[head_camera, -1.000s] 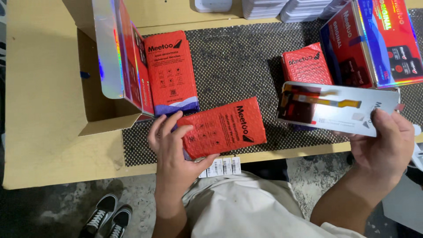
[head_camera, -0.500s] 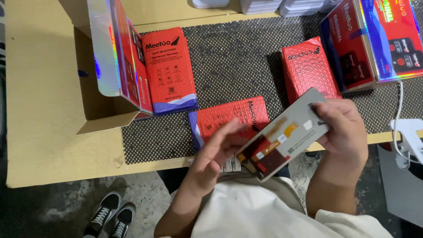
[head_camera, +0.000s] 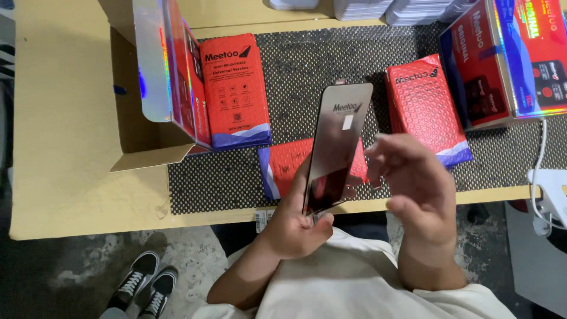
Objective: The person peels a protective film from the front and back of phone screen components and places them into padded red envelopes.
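left hand [head_camera: 292, 227] pinches the dark screen panel [head_camera: 336, 147] at its 6 o'clock end, upright above the bench [head_camera: 71, 147]; right hand [head_camera: 413, 183] hovers open at 3 o'clock. looks thin, stiff, light, fragile: best gripped by edges.

Tan wooden table [head_camera: 65, 147], dark perforated mat [head_camera: 307, 65], grey concrete floor [head_camera: 77, 277]

You held a dark glossy screen panel [head_camera: 335, 150] upright over a red padded pouch [head_camera: 283, 168] on the mat. Two more red pouches [head_camera: 236, 88] [head_camera: 425, 106] lay beside shiny red-and-blue boxes [head_camera: 171, 65] [head_camera: 514, 53].
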